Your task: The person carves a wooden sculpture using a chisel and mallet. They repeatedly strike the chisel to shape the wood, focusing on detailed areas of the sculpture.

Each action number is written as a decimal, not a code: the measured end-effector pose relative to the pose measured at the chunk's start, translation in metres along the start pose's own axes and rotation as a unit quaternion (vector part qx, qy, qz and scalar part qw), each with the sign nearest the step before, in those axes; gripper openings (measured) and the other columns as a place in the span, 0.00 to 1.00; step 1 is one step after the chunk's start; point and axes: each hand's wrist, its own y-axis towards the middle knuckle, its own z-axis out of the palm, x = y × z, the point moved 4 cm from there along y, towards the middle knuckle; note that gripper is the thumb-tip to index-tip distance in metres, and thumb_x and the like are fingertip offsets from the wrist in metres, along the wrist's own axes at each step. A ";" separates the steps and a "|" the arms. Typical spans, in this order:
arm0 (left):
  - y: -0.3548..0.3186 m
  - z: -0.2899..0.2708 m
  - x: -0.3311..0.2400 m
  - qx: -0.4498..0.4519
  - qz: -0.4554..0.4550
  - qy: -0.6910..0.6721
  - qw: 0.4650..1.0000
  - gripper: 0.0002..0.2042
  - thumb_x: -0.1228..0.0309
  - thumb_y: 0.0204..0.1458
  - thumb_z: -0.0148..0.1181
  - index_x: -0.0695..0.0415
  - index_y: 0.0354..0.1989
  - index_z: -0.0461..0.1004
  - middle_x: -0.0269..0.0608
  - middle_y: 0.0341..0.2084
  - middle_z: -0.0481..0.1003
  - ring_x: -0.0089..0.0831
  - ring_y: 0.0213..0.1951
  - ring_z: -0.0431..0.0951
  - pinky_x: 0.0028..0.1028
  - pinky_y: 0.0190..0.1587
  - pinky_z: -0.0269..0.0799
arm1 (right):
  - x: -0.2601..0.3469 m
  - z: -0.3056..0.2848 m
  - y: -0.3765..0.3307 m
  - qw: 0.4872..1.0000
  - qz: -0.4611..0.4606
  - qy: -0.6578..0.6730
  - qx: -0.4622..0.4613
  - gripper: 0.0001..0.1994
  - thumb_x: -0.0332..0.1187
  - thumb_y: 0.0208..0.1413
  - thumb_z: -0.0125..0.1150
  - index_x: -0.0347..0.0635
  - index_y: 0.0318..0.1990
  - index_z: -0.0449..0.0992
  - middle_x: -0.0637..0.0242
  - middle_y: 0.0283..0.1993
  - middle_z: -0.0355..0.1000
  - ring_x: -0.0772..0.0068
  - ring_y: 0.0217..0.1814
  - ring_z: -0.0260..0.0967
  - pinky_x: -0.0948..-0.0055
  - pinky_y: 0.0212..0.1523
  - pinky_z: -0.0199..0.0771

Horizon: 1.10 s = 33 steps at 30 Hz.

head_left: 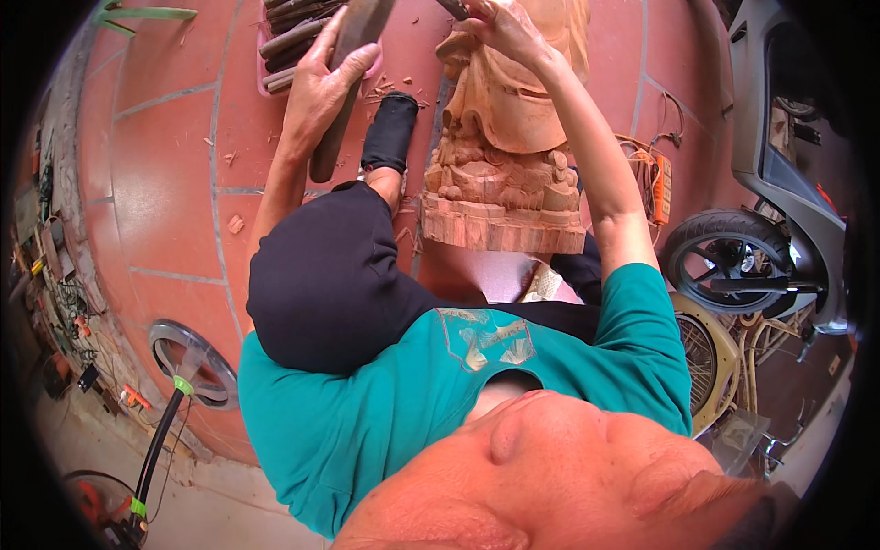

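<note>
A long dark wooden club [341, 124] is in my left hand [321, 92], its thick end at the top edge and its narrow end down beside my knee. My fingers and thumb close around its middle. At the top, my right hand [507, 29] is closed on a dark, slim tool [451, 7], cut off by the picture's edge, so its kind does not show. Below that hand a carved wooden statue [513, 115] lies in front of me, with draped robe folds and a rough, stepped base [500, 225] towards me. My right forearm passes over its right side.
A pink basket [266, 78] at the upper left holds several long-handled tools. Wood chips [236, 223] litter the red tiles. To the right are an orange tool with a cord [660, 188], a motorbike wheel [729, 261] and a bicycle wheel [704, 362]. A round-based stand [192, 362] is lower left.
</note>
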 end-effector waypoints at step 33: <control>-0.003 0.012 0.003 0.002 0.046 0.009 0.999 0.34 0.63 0.63 0.66 0.56 0.75 0.60 0.35 0.45 0.79 0.14 0.33 0.75 0.19 0.33 0.73 | 0.016 -0.003 0.004 0.995 -0.065 -0.077 0.000 0.15 0.32 0.45 0.78 0.39 0.32 0.73 0.55 0.27 0.73 0.62 0.30 0.75 0.63 0.34 0.75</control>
